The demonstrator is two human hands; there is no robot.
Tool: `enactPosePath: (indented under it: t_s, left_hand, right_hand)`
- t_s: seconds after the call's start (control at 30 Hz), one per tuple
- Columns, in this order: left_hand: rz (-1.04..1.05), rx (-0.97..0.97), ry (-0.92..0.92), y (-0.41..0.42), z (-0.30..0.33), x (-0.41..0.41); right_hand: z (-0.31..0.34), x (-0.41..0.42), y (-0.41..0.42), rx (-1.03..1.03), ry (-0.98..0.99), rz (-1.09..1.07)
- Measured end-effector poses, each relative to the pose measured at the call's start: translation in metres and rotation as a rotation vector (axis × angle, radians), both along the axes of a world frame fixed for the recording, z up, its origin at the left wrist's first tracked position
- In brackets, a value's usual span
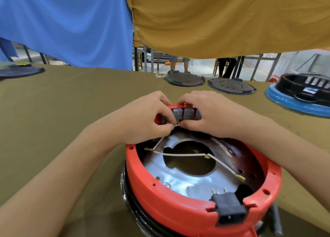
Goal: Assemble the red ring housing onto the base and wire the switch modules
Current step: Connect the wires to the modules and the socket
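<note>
an olive cloth covers the table (53,111); blue and mustard sheets hang behind it. the far edge holds two dark round lids (184,78), with a black part on a blue ring (292,99) at right. the red ring (178,202) sits on its base at the near edge, with bare cloth to its left. the left hand (142,119) pinches a white wire (175,125) at the grey switches (184,114); the right hand (210,115) grips the switch block. three more wire ends lie loose inside the ring.
</note>
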State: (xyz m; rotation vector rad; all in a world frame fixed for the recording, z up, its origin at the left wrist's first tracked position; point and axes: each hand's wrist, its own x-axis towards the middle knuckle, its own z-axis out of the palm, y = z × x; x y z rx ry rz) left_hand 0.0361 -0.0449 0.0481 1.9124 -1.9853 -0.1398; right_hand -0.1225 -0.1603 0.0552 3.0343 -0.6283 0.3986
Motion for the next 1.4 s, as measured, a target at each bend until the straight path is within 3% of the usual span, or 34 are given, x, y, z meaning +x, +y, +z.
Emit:
enactPosePath:
  t_s: [0.3, 0.47, 0.73, 0.8, 1.4]
  left_hand:
    - [0.014, 0.02, -0.004, 0.003, 0.002, 0.003]
    - [0.015, 0.039, -0.046, 0.007, 0.006, 0.002]
    - [-0.016, -0.054, -0.052, 0.008, 0.006, -0.004]
    - [-0.034, -0.004, -0.071, 0.007, 0.003, -0.006]
    - [-0.061, 0.099, -0.068, 0.006, 0.001, -0.007]
  right_hand:
    - [0.022, -0.02, 0.0, 0.016, -0.167, -0.018]
    - [0.005, -0.026, 0.01, -0.073, -0.036, -0.039]
    - [-0.007, -0.021, 0.014, -0.038, 0.035, -0.011]
    - [-0.007, -0.02, 0.015, -0.038, 0.054, -0.005]
    - [-0.008, -0.022, 0.015, -0.014, -0.008, 0.016]
